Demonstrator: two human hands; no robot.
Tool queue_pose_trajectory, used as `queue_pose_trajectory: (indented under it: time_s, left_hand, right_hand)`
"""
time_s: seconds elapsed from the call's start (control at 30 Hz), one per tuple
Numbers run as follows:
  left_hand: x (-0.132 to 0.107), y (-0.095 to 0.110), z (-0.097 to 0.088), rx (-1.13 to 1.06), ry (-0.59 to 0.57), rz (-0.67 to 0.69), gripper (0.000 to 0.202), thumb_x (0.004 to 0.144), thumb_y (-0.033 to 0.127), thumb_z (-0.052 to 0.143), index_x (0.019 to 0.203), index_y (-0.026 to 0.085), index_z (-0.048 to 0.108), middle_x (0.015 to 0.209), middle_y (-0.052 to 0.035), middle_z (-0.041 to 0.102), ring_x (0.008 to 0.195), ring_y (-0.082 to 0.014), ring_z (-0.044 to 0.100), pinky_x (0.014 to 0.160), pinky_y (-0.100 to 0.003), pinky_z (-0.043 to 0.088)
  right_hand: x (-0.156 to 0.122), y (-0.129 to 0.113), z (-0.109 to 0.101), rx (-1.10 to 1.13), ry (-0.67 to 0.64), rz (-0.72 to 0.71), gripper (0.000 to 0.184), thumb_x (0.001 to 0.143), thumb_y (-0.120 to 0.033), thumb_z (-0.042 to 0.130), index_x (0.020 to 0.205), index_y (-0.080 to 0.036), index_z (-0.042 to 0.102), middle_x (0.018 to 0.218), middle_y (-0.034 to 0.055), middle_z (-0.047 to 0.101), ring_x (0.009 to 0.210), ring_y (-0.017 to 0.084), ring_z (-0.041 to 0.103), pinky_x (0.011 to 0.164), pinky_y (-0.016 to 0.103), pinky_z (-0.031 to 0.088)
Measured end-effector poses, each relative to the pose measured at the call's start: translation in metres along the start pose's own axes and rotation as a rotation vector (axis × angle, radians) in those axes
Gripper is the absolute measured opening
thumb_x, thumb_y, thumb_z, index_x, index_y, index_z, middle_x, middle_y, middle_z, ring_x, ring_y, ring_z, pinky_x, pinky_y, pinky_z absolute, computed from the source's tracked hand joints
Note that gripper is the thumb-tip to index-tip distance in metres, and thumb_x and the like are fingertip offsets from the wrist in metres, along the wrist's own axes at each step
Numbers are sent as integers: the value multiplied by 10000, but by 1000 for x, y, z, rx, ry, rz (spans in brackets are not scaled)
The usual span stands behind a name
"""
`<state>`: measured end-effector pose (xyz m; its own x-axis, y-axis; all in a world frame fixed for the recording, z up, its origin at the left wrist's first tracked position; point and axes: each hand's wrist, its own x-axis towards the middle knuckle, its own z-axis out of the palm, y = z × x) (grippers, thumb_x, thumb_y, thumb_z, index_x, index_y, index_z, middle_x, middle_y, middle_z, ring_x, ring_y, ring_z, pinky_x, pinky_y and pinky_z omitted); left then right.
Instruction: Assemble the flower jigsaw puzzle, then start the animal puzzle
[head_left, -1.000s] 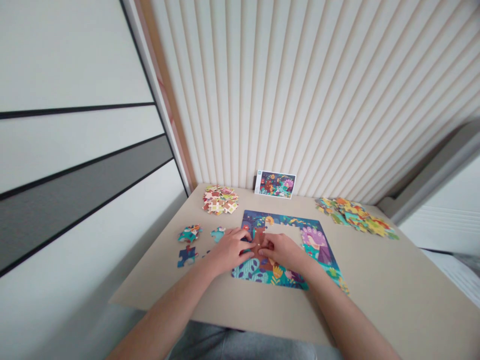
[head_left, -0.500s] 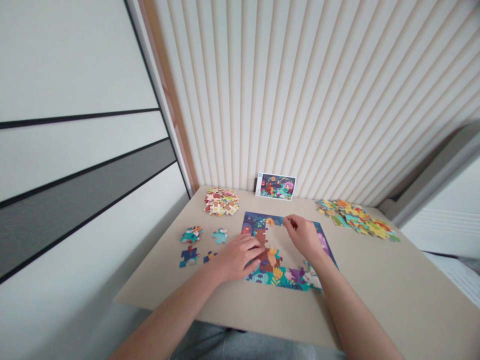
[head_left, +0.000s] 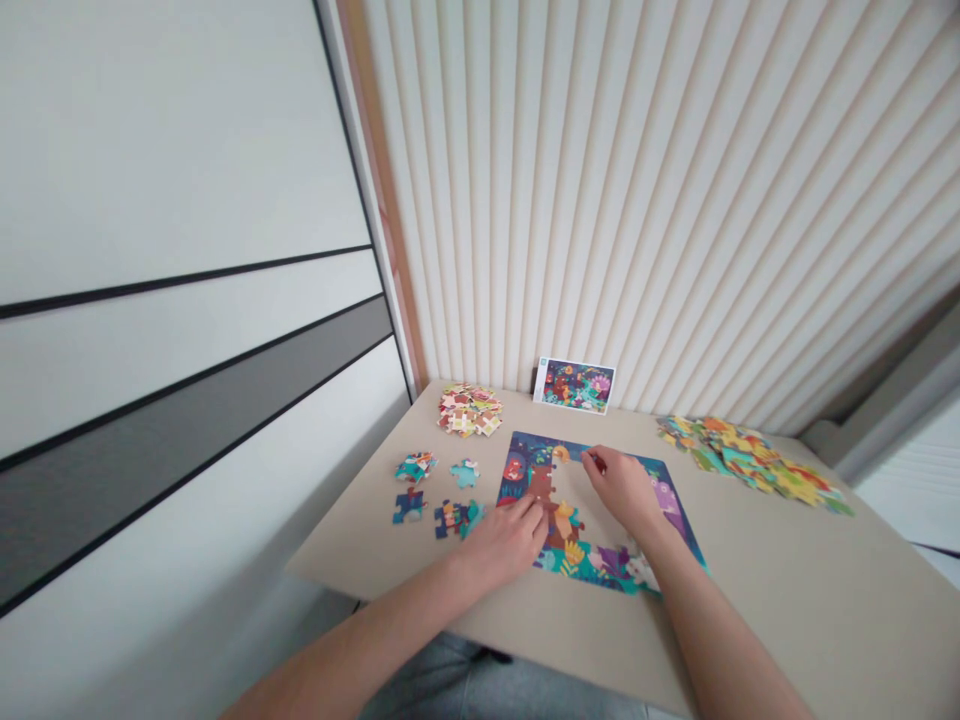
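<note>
A partly assembled colourful jigsaw puzzle (head_left: 541,465) lies on the beige table (head_left: 787,590) in front of me. My left hand (head_left: 506,540) rests at the puzzle's lower left corner, fingers curled down onto the pieces. My right hand (head_left: 622,487) lies over the puzzle's middle, its fingertips pinched near the top edge on something small I cannot make out. A few loose blue and teal pieces (head_left: 435,495) lie just left of the puzzle.
A pile of face-down pieces (head_left: 469,410) sits at the back left. A spread of bright loose pieces (head_left: 750,460) lies at the back right. A reference picture card (head_left: 574,385) leans against the ribbed wall. The table's left edge borders a panelled wall.
My right hand left the left hand and moved up to the puzzle's top edge. My left hand slid back toward the lower left corner. The view shifted so the table sits further right.
</note>
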<state>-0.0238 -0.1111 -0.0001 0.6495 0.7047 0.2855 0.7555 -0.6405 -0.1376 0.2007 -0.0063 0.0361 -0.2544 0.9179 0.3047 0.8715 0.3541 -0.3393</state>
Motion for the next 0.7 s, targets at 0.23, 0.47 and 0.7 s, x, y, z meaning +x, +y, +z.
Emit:
queue_pose_trajectory:
  time_s: [0.23,0.47,0.7]
  left_hand:
    - [-2,1,-1,-38,68,-134,252,994,177,524,1230,175,611,1267,-142,621,1226,-270,575,1004,-405,514]
    - [1,1,5,-26,6,-170,305,991,170,521,1284,159,609,1311,-168,636,1306,-302,552,993,-413,521]
    - [-30,35,-4,-33,10,-251,262,948,139,551,1177,163,677,1195,-149,701,1156,-309,639,974,-481,527]
  right_hand:
    - [2,11,5,-41,2,32,331,1010,-376,447,942,-208,724,880,89,760,778,214,692,652,268,358]
    - [2,11,8,-53,-11,29,344,1015,-383,439,935,-213,727,879,94,760,785,216,695,645,269,353]
    - [1,12,12,-55,-56,59,351,1020,-378,448,901,-208,731,884,92,764,775,211,694,646,264,348]
